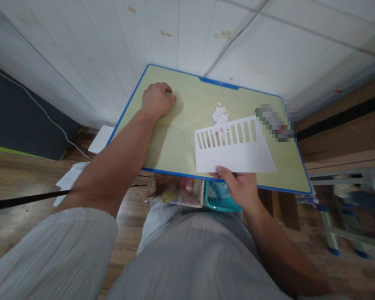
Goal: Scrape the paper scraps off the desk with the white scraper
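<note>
My right hand [237,183] pinches the near edge of a white paper sheet [234,158], thumb on top. A row of rounded slots is cut along the sheet's far side, and it is held over the near right part of the pale green tabletop [178,137]. White paper scraps [220,113] lie in a small pile just beyond the sheet and partly show through its slots. At the far left of the tabletop rests my left hand [158,99], its fingers curled closed. Whatever those fingers may hold is hidden.
A blurred-out object [275,123] lies on the tabletop's right side. Below the front edge are a teal basket [223,205] and a plastic bag [175,191]. Behind stands a white panelled wall [162,33]; cardboard boxes [346,129] are at the right.
</note>
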`<move>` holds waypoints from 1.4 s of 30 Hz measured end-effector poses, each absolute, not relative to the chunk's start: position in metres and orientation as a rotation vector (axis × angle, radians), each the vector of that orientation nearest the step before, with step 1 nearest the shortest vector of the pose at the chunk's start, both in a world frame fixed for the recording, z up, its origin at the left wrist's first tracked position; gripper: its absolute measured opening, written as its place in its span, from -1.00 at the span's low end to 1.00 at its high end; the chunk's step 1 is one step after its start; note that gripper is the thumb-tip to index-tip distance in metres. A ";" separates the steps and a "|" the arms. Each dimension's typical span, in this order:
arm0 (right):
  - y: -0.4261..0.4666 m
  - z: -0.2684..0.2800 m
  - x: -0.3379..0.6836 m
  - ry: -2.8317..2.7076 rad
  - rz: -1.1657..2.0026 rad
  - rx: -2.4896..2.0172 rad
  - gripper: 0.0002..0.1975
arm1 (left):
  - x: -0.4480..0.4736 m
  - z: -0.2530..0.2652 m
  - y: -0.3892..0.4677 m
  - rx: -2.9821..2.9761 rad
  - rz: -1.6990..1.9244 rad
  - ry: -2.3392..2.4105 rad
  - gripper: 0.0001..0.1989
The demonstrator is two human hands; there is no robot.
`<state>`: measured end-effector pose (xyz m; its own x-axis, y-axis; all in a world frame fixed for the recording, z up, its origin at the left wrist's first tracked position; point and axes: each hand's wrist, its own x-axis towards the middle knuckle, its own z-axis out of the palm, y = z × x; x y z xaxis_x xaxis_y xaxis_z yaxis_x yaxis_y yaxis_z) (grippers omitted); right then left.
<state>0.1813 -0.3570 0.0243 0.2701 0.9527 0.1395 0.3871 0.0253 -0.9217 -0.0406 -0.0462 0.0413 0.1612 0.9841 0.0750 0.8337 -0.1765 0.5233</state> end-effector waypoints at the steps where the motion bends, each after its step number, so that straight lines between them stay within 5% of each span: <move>1: -0.358 0.022 0.183 -1.293 0.727 -1.540 -0.72 | -0.041 0.041 -0.046 2.089 0.578 1.736 -0.23; 8: -0.359 0.023 0.184 -1.272 0.790 -1.541 -0.74 | -0.040 0.036 -0.042 2.186 0.625 1.759 -0.54; 18: -0.358 0.028 0.184 -1.199 0.884 -1.482 -0.75 | -0.042 0.037 -0.043 2.128 0.598 1.727 -0.36; 25: -0.341 0.027 0.196 -0.880 0.650 -1.370 -0.76 | -0.043 0.034 -0.041 2.182 0.675 1.747 -0.56; 42: -0.301 0.029 0.232 -0.814 0.479 -1.521 -0.74 | -0.043 0.035 -0.040 2.217 0.698 1.732 -0.59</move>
